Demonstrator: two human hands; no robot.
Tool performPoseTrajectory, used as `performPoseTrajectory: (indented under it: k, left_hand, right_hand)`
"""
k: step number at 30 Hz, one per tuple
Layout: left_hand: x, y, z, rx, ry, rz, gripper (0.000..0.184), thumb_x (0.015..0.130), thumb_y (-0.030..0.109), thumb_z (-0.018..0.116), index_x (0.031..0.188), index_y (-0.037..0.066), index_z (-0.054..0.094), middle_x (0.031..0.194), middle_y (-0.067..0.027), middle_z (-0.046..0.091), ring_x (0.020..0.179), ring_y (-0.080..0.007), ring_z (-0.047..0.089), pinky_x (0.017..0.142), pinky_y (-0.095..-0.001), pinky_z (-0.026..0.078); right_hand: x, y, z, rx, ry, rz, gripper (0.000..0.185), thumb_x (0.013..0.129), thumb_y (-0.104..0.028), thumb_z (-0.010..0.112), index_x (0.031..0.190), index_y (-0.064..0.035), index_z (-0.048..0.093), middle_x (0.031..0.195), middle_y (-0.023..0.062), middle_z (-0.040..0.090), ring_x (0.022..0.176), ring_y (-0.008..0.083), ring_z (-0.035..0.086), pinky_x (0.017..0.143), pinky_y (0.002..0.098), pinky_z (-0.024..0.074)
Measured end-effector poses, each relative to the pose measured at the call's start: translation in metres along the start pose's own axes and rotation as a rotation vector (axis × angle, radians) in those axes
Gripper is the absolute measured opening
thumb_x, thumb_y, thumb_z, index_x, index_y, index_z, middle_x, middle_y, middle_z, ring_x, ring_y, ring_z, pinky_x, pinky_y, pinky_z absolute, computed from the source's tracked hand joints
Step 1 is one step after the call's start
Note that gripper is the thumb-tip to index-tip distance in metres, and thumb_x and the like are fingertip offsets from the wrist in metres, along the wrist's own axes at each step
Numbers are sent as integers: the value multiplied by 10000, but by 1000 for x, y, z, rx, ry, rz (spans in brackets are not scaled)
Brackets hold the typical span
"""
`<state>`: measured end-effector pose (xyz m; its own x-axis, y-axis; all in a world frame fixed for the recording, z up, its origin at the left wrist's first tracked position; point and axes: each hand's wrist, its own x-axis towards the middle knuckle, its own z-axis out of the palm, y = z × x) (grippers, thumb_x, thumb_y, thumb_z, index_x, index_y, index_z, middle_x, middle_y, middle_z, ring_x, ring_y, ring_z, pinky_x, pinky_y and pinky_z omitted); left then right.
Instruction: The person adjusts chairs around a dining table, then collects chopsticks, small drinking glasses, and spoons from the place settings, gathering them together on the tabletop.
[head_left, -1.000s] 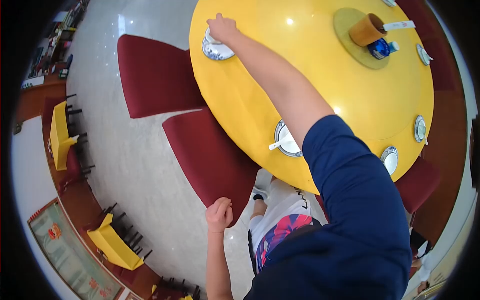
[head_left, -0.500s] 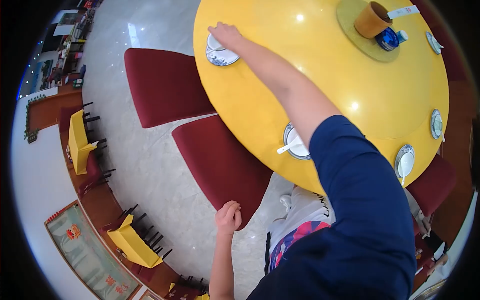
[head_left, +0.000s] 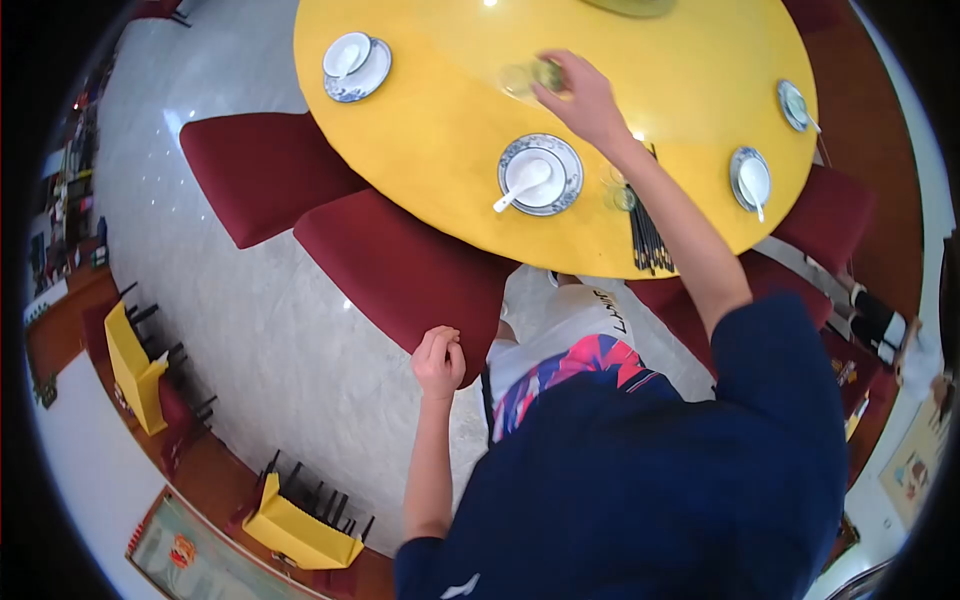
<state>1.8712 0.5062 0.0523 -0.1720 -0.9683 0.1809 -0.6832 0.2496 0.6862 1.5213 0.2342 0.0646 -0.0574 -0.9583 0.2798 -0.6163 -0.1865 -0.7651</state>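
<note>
Yellow tabletop (head_left: 440, 110); right hand (head_left: 582, 92) holding clear, green-tinged glass (head_left: 530, 78), blurred.

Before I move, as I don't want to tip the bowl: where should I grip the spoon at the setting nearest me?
Probably pinch the spoon by its handle, at the free end, coming from the near table edge. It lies in the bowl, handle slanting out toward that edge, so the end looks reachable without touching the bowl.
</note>
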Motion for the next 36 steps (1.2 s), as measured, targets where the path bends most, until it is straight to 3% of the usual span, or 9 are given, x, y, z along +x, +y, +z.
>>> performPoseTrajectory:
  k: [5, 9, 13, 15, 21, 23, 29, 32, 36]
  left_hand:
    - [1, -8, -7, -112, -45, 143, 119, 729, -55, 572, 788, 28, 634, 777, -109, 643, 692, -267, 650, 597, -343, 527]
    - [2, -1, -13, -114, -84, 200, 111, 735, -45, 569, 782, 32, 633, 770, -104, 639, 687, -262, 642, 592, -339, 515]
    - [0, 2, -10, -80, -53, 201, 110, 741, -46, 562, 778, 30, 632, 769, -105, 639, 680, -265, 639, 590, -338, 511]
    - [-2, 2, -9, -61, -21, 180, 109, 745, -46, 557, 775, 27, 631, 768, -112, 638, 682, -271, 639, 597, -342, 513]
    - [-6, 3, -5, -47, 20, 80, 117, 748, -63, 550, 786, 16, 627, 799, -128, 644, 696, -287, 640, 615, -356, 513]
    - [-6, 6, -3, -41, 30, 38, 119, 752, -68, 546, 791, 13, 623, 806, -129, 643, 701, -282, 640, 616, -354, 513]
    - [-1, 19, 3, 28, 43, -32, 110, 768, -64, 546, 791, 14, 619, 803, -117, 641, 692, -262, 639, 605, -337, 509]
    - [0, 19, -1, 73, 28, -34, 104, 776, -57, 547, 793, 18, 618, 800, -111, 638, 683, -254, 637, 600, -329, 506]
    - [-4, 20, -3, 56, -6, 24, 102, 780, -54, 546, 794, 18, 618, 799, -111, 632, 679, -256, 633, 607, -330, 503]
  right_hand:
    - [-142, -41, -68, -168, 74, 343, 386, 830, -163, 706, 1182, -77, 574, 992, 153, 601, 859, 259, 638, 740, 338, 549]
    - [-202, -37, -69, -333, 82, 367, 387, 830, -154, 694, 1186, -79, 562, 1012, 167, 586, 888, 304, 625, 769, 363, 537]
    - [-200, -12, -50, -375, 11, 277, 421, 809, -167, 695, 1192, -94, 538, 1000, 166, 560, 924, 345, 593, 801, 408, 501]
    - [-189, 8, -43, -484, -54, 89, 416, 798, -173, 692, 1178, -107, 538, 1003, 160, 563, 953, 346, 589, 794, 412, 511]
    - [-175, 36, -41, -679, -459, -5, 456, 712, -204, 735, 1132, -162, 564, 952, 131, 604, 989, 303, 597, 761, 433, 507]
    - [-171, 51, -38, -709, -458, -140, 419, 730, -165, 700, 1129, -158, 574, 949, 123, 616, 985, 306, 597, 795, 429, 495]
    - [-158, 71, -28, -759, -584, -138, 397, 777, -64, 608, 1162, -154, 580, 997, 131, 608, 1019, 294, 581, 828, 436, 485]
    - [-169, 72, -32, -776, -462, -269, 432, 776, -58, 600, 1198, -146, 573, 1079, 148, 577, 1024, 297, 575, 806, 429, 490]
    - [-203, 32, -54, -623, -293, -217, 522, 743, -67, 629, 1254, -109, 533, 1121, 163, 549, 1019, 308, 570, 797, 406, 499]
